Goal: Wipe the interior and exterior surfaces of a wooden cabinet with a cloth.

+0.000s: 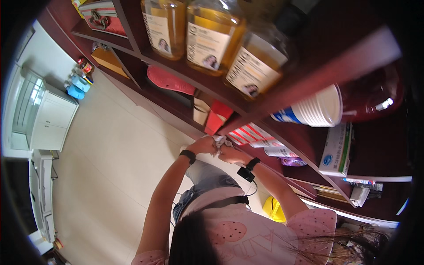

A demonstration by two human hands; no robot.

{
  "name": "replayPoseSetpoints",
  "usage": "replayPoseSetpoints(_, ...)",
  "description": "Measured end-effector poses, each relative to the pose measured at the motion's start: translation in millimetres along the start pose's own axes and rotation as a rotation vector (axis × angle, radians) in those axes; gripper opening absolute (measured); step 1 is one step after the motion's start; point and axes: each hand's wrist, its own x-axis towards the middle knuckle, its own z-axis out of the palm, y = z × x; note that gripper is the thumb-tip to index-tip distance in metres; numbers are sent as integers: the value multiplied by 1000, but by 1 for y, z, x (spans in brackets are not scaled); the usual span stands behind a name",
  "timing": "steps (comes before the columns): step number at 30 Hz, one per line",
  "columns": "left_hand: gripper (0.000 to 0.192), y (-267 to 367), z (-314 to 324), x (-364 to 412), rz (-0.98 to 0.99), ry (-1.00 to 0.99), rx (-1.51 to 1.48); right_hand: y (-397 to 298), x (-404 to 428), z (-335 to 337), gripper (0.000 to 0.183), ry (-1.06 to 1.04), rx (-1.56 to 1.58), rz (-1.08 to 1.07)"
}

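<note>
Both of my hands meet at a crumpled whitish cloth [222,141], close to the front of a dark red-brown wooden shelf unit. My left hand [204,145] grips the cloth from its left side, a black band around the wrist. On the cloth's other side, my right hand [232,155] also has its fingers closed on it; that wrist bears a black strap with a small device and a cable. Just above the hands, a red box [218,116] stands in a compartment. Red-and-white packages [253,132] lie right beside the cloth. The fingertips are partly hidden.
Bottles of amber liquid [208,39] stand on the upper shelf board. Stacked paper cups [318,106] and a white-green box [336,149] are at the right. A pink slipper [170,80] lies in a compartment. Blue jugs [78,86] and a white cabinet [54,119] stand beyond the floor.
</note>
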Motion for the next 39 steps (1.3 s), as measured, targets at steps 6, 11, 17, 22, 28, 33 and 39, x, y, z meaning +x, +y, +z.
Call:
replayPoseSetpoints(6,24,17,-16,-13,233,72,495,-5,0,2,28,-22,108,186)
replayPoseSetpoints(11,26,16,-29,-13,232,-47,654,19,9,39,26,322,-289,0)
replayPoseSetpoints(17,27,-23,-34,-4,437,-27,763,24,22,64,21,452,-317,110)
replayPoseSetpoints(22,20,-22,-50,0,514,-222,1033,38,33,73,18,472,-290,177)
replayPoseSetpoints(28,26,-2,-58,2,298,-227,830,71,54,90,21,648,-329,16)
replayPoseSetpoints(33,20,10,-80,-23,362,-125,811,35,64,77,19,519,-170,188)
replayPoseSetpoints(39,25,-3,-119,-52,266,-106,903,-18,88,50,24,380,-190,-31)
